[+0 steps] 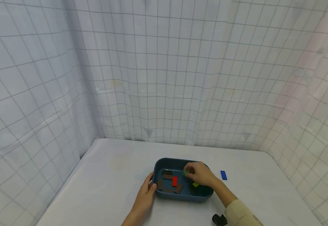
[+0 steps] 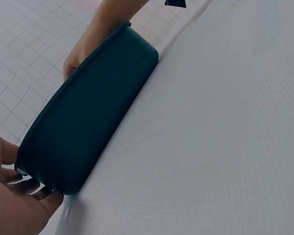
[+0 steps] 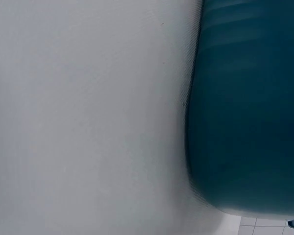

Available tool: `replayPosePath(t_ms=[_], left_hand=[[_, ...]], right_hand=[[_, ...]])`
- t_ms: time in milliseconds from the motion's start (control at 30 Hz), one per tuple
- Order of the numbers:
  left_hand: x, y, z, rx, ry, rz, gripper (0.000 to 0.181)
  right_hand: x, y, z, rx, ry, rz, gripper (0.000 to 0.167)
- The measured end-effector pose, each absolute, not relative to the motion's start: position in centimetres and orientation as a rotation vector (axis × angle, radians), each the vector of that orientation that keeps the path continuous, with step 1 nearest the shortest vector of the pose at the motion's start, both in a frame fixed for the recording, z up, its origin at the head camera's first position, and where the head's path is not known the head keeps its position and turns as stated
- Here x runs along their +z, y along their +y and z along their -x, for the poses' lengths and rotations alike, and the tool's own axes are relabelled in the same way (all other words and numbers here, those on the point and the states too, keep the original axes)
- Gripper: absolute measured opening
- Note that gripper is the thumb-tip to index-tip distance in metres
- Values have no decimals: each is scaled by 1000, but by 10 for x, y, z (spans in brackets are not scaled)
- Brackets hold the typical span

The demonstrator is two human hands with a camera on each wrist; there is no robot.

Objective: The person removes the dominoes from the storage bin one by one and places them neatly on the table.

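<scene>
A dark teal plastic tub sits on the white table, and its outer wall fills much of the left wrist view. My left hand grips its left end, with the thumb at the rim. Over the tub's right half, my right hand pinches a small green block between thumb and fingers. Inside lie a red block, several brown blocks and a yellow-green block below the right hand. In the right wrist view only the tub's outside shows; the hand is out of sight.
A blue block lies on the table to the right of the tub. Near the right sleeve is a black object, partly hidden. White grid-patterned curtains enclose the table at the back and sides.
</scene>
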State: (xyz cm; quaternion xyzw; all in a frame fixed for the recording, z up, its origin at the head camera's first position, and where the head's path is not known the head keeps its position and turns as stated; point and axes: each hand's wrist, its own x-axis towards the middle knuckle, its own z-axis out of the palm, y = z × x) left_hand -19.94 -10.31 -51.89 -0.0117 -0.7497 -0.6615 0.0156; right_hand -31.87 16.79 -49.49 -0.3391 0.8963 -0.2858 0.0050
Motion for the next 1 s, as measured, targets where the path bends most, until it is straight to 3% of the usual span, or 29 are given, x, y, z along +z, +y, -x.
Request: replayPosePath(t_ms=[300, 600, 1000], left_hand=[[-518, -103, 200, -2036, -2332, 58, 53], [-518, -103, 200, -2055, -2330, 59, 53], [-518, -103, 199, -2107, -2307, 51, 53]], right_hand=[[-493, 174, 318, -1321, 2800, 984, 14], [-489, 182, 315, -1743, 2739, 596, 19], [-483, 220, 313, -1789, 2782, 449, 27]])
